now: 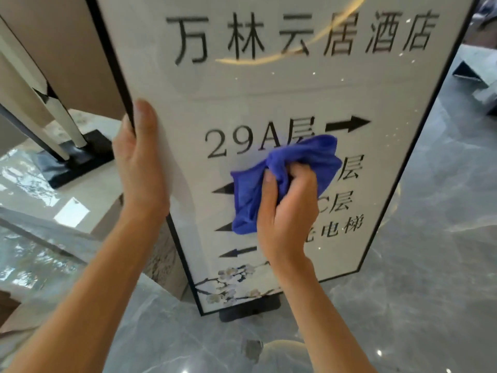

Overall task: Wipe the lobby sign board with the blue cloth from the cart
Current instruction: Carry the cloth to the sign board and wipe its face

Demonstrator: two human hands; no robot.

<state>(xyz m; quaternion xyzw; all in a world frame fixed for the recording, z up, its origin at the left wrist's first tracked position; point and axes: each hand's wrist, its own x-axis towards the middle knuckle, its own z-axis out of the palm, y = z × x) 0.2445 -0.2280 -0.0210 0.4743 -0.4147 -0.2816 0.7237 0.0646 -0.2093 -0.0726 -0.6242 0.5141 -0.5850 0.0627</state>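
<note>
While left hand (139, 160) steadies sign board (269, 84), right grip (287, 208) bunches blue cloth (304, 157).

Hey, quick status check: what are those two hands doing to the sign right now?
Left hand grips the sign by its left edge. Right hand presses bunched blue cloth on mid-panel. Nothing in the way.

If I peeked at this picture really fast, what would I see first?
First, the bright blue cloth, bunched in the right hand and pressed against the middle of the big white sign board with black writing and arrows. Next, the left hand gripping the board's black left edge. The board stands on a shiny grey marble floor.
</note>
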